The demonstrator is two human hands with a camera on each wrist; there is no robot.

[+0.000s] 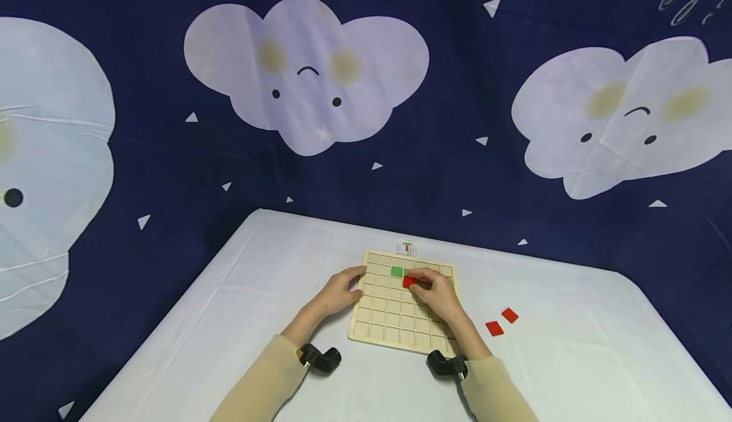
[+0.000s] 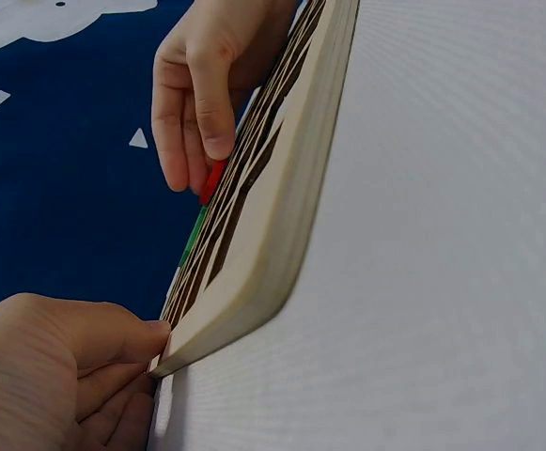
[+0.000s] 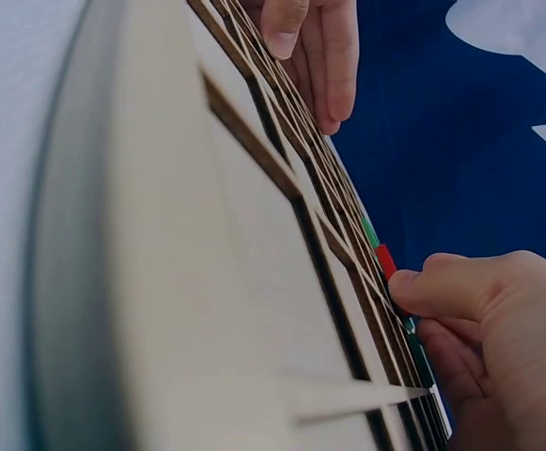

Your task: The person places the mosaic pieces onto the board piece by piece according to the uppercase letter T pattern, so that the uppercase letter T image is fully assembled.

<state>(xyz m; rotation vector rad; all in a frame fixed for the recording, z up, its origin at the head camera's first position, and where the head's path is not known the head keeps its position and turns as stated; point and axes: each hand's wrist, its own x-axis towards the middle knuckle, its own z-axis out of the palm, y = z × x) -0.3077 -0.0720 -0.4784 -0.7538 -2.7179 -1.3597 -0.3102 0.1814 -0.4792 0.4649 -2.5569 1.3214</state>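
Note:
A pale wooden grid board (image 1: 377, 330) lies on the table. My right hand (image 1: 437, 292) reaches over it and pinches a red square tile (image 1: 408, 281) between thumb and fingertips, right at the grid. Just beyond that tile, a green tile (image 1: 397, 271) sits in a cell, with a second green piece beside it partly hidden by the right fingers. At the board's left edge, my left hand (image 1: 337, 292) rests with thumb and fingers apart; its thumb (image 2: 127, 334) touches the rim in the left wrist view.
Two loose red tiles, a nearer one (image 1: 494, 328) and a farther one (image 1: 510, 315), lie on the white tablecloth (image 1: 572, 358) right of the board. Behind the board's far edge is a small card (image 1: 406, 247) with a printed grid. A dark blue cloud-print curtain (image 1: 446, 180) hangs behind the table.

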